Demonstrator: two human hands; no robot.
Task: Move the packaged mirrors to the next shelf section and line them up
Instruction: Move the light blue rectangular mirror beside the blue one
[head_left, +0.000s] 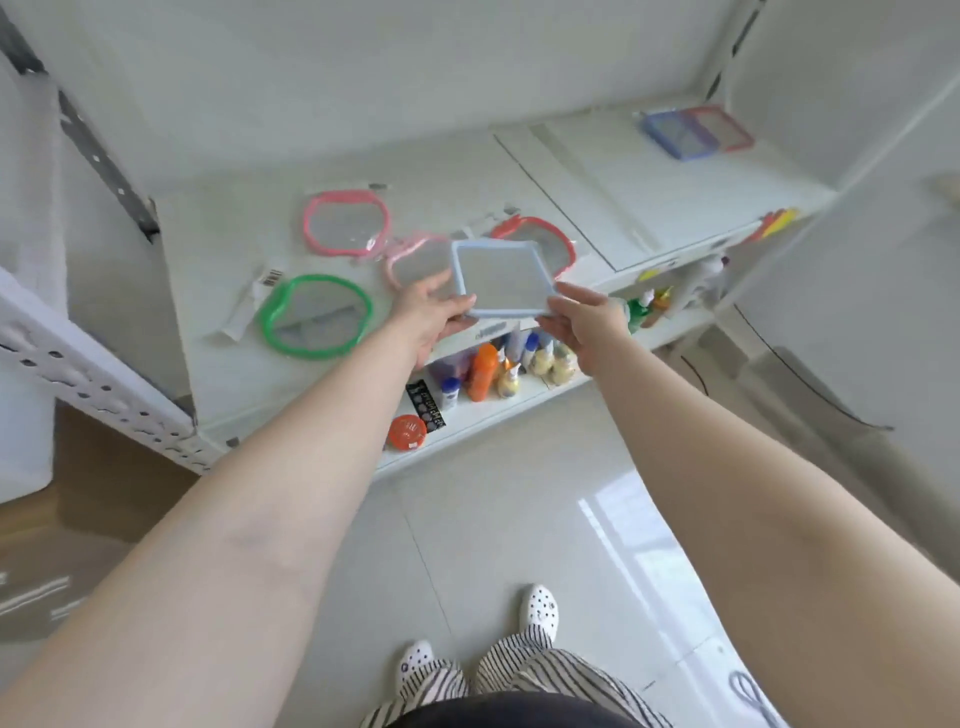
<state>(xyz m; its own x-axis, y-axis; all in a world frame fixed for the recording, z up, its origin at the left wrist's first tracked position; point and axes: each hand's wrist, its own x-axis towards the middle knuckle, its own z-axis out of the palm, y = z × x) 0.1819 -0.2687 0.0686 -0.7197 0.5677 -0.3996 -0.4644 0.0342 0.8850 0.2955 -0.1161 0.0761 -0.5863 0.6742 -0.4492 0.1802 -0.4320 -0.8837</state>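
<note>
**Blue mirror lifted, headed for the right-hand section**

Both hands hold 1 blue mirror (503, 278) in the air above the shelf's (218, 291) front edge. The left hand (434, 317) pinches its near-left corner, thumb on top and fingers beneath. The right hand (582, 325) grips the near-right corner, fingers curled under the frame; exactly how they lie below cannot be seen.

4 rounded mirrors lie on the left section: a green mirror (317, 317) nearest the edge, a pink mirror (347, 223) behind it, a pale pink mirror (415, 260) partly under the lifted one, and a red mirror (540, 244) beside the divider. On the next section (649, 182), to the right, a dark blue mirror (670, 135) and a red square mirror (719, 127) sit side by side at the far back corner.

To do this step well, I judge the mirror should travel level across the divider, held by the frame only so the wrapping does not slip. It should probably land flat just beside the dark blue one, edges parallel and touching or nearly so, extending that row. Lowering 1 edge first, then the rest, would avoid knocking the 2 already placed. The bottles (511, 364) on the lower shelf sit beneath the path, so a firm two-handed grip matters until it rests.
</note>
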